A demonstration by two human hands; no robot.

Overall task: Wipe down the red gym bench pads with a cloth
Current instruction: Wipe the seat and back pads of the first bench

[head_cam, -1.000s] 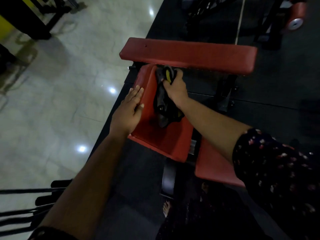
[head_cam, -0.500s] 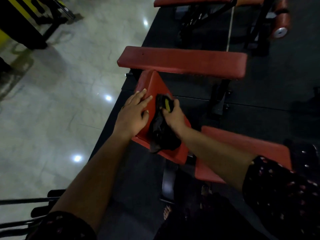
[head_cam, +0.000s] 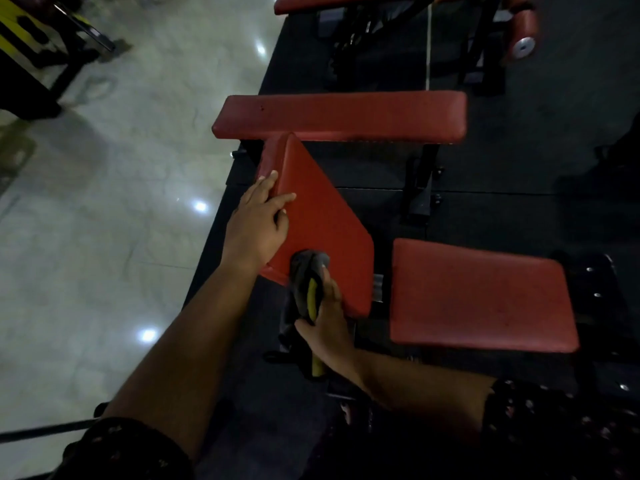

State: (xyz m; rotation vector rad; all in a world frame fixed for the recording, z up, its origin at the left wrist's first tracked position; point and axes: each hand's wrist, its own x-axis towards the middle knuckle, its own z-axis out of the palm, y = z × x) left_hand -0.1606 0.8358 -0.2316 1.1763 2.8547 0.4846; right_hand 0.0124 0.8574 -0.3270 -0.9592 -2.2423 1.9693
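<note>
Dim gym here, black rubber mat [head_cam: 502, 209] under the benches and glossy pale tile [head_cam: 104, 220] off to the left. Nearest to you, your right hand [head_cam: 330, 327] has its fingers curled round a bunched dark cloth [head_cam: 306, 270] with a yellow strip in it. The wad is pressed onto the near end of the tilted red pad [head_cam: 322, 216], close to its near-left corner. A bit farther up, your left hand [head_cam: 258, 223] braces that same pad, with the fingers laid fairly straight along its left side and the thumb flat over the top face, not clutching anything. Here's the bit that matters, I reckon: the pad's long axis runs away from you and leans a little left. So nearly all of its face lies on the far side of the cloth, and the right hand is the one lined up to push straight up it. The left thumb sits in that lane though, so you'd probably want to pass to its right or shift it. Just right of the tilted pad, across a small gap, the flat seat pad [head_cam: 481, 292] lies closer to your right arm, with neither hand on it. Beyond both, the long pad [head_cam: 339, 116] runs crosswise, left to right. Farther off, another red bench [head_cam: 346, 3] sits at the top edge.
</note>
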